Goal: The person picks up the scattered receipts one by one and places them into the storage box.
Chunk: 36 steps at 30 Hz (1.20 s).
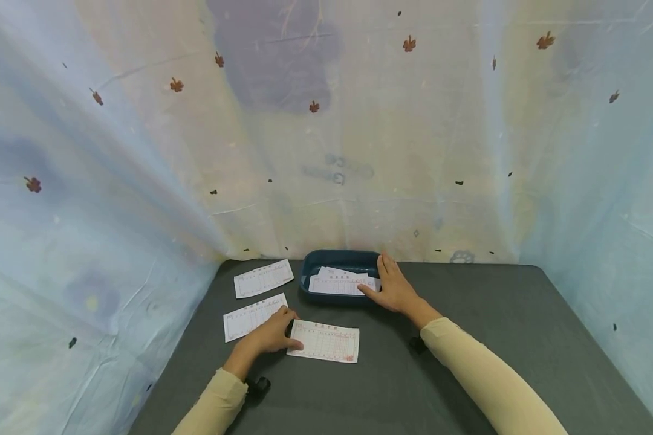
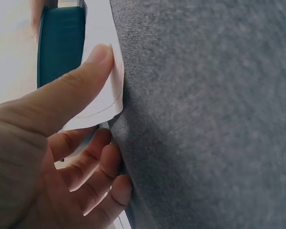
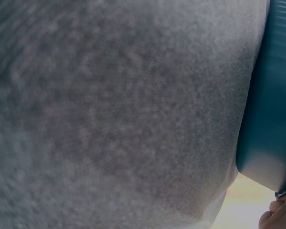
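My left hand (image 1: 272,332) pinches the left end of a red-printed paper slip (image 1: 326,342), which looks like a receipt form. In the left wrist view the thumb (image 2: 81,86) lies over this slip (image 2: 102,95), with the other fingers curled behind it. My right hand (image 1: 394,289) holds the right end of a dark blue plastic bin (image 1: 310,257), thumb over the front rim and fingers along the end. Inside the bin lie white printed slips (image 1: 337,284). The right wrist view shows the bin's outer wall (image 3: 271,105) and some fingertips (image 3: 276,206) beside its end.
Two more printed slips lie left of the bin, a rear slip (image 1: 263,278) and a front slip (image 1: 250,317), which the left hand partly overlaps. The dark grey table (image 1: 495,338) ends at a patterned curtain (image 1: 413,151) behind and on both sides.
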Each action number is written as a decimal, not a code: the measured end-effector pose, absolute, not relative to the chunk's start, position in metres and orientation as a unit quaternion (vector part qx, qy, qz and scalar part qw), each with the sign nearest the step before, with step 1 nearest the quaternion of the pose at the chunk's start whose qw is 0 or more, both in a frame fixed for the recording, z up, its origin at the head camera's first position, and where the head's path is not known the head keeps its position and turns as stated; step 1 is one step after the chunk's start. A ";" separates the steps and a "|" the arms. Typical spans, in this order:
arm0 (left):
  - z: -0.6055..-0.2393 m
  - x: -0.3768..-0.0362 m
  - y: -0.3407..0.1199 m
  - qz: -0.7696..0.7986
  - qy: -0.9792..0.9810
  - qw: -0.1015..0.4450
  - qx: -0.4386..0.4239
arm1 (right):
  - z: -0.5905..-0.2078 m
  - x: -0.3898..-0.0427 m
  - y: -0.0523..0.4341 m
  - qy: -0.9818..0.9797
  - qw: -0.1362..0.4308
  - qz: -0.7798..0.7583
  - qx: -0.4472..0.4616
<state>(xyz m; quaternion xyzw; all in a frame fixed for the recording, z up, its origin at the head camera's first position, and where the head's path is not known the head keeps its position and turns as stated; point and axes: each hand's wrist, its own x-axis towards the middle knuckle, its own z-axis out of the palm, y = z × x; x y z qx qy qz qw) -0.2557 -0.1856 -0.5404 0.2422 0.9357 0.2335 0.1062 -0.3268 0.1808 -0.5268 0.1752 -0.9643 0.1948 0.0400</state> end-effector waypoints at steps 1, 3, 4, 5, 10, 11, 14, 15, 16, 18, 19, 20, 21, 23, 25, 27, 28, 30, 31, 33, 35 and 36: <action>-0.541 -0.256 -0.186 0.235 0.937 0.108 0.236 | -0.527 -0.327 0.181 -0.964 0.040 0.194 0.176; -0.541 -0.256 -0.187 0.242 0.936 0.106 0.234 | -0.528 -0.327 0.181 -0.964 0.040 0.194 0.177; -0.541 -0.256 -0.187 0.247 0.934 0.105 0.234 | -0.529 -0.327 0.181 -0.964 0.040 0.194 0.177; -0.540 -0.256 -0.188 0.253 0.933 0.105 0.235 | -0.529 -0.327 0.181 -0.964 0.040 0.194 0.177; -0.541 -0.257 -0.192 0.269 0.926 0.101 0.245 | -0.529 -0.328 0.181 -0.966 0.038 0.188 0.174; -0.541 -0.257 -0.193 0.275 0.925 0.098 0.245 | -0.529 -0.328 0.181 -0.966 0.039 0.188 0.174; -0.542 -0.260 -0.198 0.285 0.924 0.090 0.240 | -0.528 -0.328 0.181 -0.965 0.042 0.190 0.175; -0.543 -0.261 -0.199 0.288 0.924 0.089 0.236 | -0.528 -0.328 0.180 -0.965 0.042 0.192 0.176; -0.543 -0.262 -0.201 0.290 0.924 0.088 0.232 | -0.528 -0.328 0.180 -0.965 0.041 0.192 0.175; -0.545 -0.264 -0.204 0.292 0.925 0.084 0.227 | -0.527 -0.327 0.180 -0.965 0.039 0.194 0.174; -0.546 -0.265 -0.205 0.293 0.926 0.082 0.225 | -0.527 -0.328 0.180 -0.965 0.039 0.193 0.173; -0.547 -0.266 -0.206 0.294 0.926 0.080 0.223 | -0.527 -0.328 0.180 -0.965 0.039 0.193 0.173; -0.548 -0.267 -0.207 0.297 0.925 0.076 0.225 | -0.527 -0.328 0.180 -0.965 0.039 0.192 0.173; -0.548 -0.268 -0.209 0.301 0.924 0.066 0.225 | -0.528 -0.328 0.180 -0.965 0.041 0.191 0.173; -0.548 -0.269 -0.211 0.307 0.924 0.059 0.221 | -0.529 -0.329 0.181 -0.966 0.042 0.187 0.174; -0.547 -0.270 -0.212 0.309 0.924 0.049 0.218 | -0.529 -0.329 0.181 -0.966 0.042 0.188 0.175; -0.547 -0.270 -0.213 0.312 0.924 0.045 0.215 | -0.529 -0.329 0.181 -0.965 0.040 0.189 0.175; -0.547 -0.270 -0.214 0.318 0.923 0.034 0.213 | -0.529 -0.328 0.181 -0.965 0.039 0.190 0.176; -0.546 -0.270 -0.215 0.322 0.922 0.028 0.212 | -0.528 -0.328 0.181 -0.965 0.038 0.191 0.175; -0.547 -0.271 -0.217 0.330 0.920 0.019 0.209 | -0.528 -0.327 0.181 -0.965 0.036 0.191 0.175; -0.547 -0.272 -0.218 0.334 0.920 0.010 0.205 | -0.527 -0.326 0.181 -0.965 0.036 0.193 0.175; -0.546 -0.273 -0.218 0.337 0.919 0.008 0.203 | -0.527 -0.326 0.181 -0.965 0.036 0.193 0.175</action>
